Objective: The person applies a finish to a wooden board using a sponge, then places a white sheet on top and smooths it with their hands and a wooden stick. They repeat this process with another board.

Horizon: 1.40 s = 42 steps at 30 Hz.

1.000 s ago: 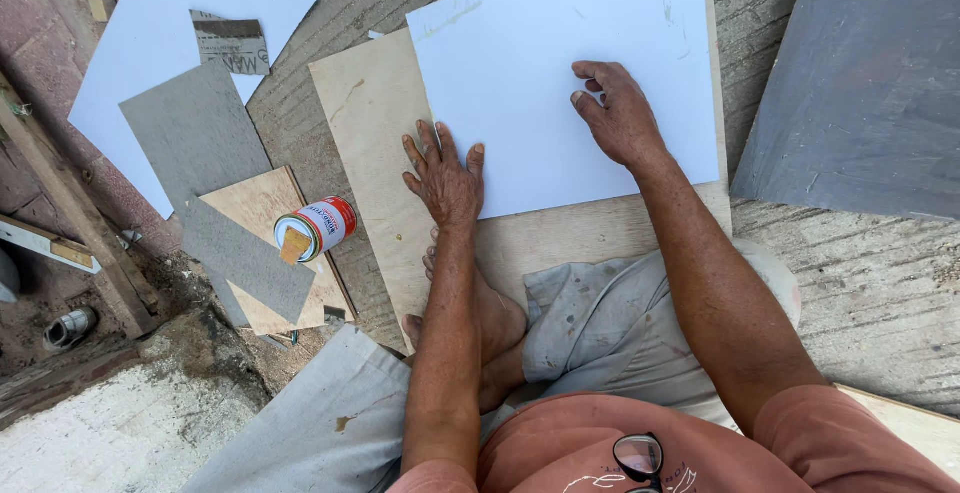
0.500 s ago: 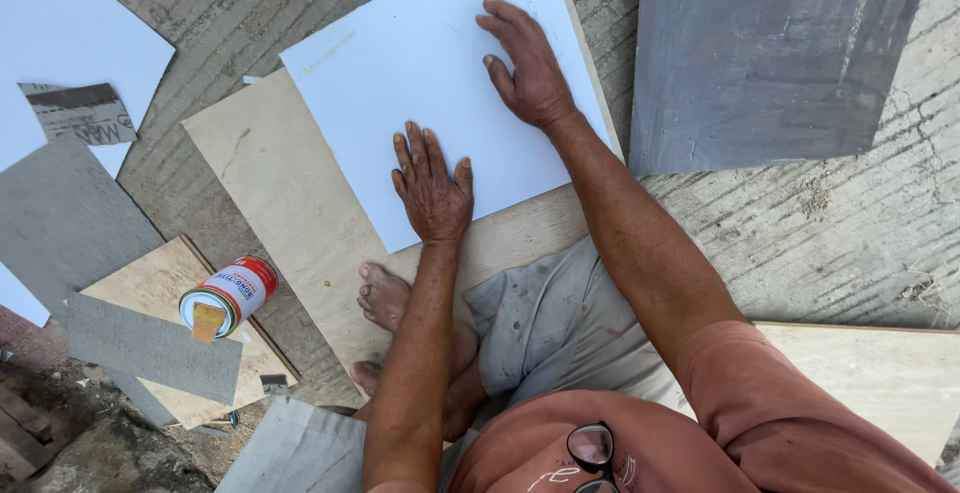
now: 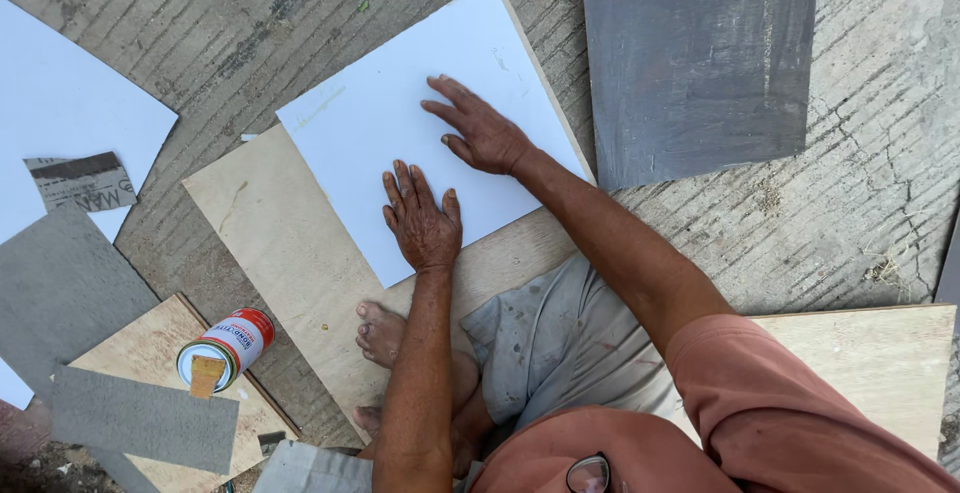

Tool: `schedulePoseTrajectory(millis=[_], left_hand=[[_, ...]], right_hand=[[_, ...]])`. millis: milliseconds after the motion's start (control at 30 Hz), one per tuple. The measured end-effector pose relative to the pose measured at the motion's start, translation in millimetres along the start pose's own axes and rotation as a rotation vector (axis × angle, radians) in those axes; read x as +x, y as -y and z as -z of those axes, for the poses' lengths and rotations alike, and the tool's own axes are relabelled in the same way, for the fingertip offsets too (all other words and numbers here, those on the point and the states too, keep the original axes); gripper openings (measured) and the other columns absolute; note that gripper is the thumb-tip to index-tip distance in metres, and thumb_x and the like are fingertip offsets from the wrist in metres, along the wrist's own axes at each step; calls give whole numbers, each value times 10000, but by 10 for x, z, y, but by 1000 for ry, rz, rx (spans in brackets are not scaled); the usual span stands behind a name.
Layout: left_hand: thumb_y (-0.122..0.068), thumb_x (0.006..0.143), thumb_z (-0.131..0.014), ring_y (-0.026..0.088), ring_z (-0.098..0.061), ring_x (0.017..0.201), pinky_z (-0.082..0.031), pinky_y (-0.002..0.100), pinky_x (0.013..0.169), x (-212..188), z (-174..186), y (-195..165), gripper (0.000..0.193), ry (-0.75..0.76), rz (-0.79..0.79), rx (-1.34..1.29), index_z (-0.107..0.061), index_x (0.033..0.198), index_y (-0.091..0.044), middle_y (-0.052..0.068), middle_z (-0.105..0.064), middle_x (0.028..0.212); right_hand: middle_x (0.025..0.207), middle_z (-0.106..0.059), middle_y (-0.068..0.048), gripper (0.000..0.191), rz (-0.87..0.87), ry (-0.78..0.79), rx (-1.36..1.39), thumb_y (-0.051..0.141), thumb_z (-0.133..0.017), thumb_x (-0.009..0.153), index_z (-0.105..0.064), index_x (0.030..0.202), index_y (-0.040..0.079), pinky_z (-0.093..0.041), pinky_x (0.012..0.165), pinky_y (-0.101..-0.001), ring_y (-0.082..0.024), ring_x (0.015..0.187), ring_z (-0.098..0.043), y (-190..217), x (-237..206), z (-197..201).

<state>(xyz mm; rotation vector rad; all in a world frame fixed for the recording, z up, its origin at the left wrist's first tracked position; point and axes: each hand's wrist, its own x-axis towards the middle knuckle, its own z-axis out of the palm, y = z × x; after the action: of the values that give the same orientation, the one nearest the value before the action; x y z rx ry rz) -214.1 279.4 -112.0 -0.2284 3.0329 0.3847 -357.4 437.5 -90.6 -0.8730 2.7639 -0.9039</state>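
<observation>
White laminate sheet (image 3: pixel 400 123) is lying on a plywood board (image 3: pixel 290 253) on the floor; left hand (image 3: pixel 422 221) and right hand (image 3: pixel 480 131) are pressing flat, fingers spread. Uneven pressure could slide it askew.

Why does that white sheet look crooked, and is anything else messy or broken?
The white sheet lies turned at an angle on the plywood board, so their edges don't line up. Both the left hand and right hand press flat on it. A torn sandpaper scrap lies at the left, and the concrete floor is cracked.
</observation>
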Motion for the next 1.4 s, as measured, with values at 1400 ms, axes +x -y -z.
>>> schedulePoseTrajectory(millis=[1400], left_hand=[[-666,1009,-492,311,-17,1597,-219,570,1264,957,436,488,951,17,215,-73,-160,1633,-29,142,-65,1724]], right_hand=[[1704,-107,-232,823,17,144,-223,652,-572,993,-350,1625,173,-153,1311,-546,-420,1589,-164,-199,-449,106]])
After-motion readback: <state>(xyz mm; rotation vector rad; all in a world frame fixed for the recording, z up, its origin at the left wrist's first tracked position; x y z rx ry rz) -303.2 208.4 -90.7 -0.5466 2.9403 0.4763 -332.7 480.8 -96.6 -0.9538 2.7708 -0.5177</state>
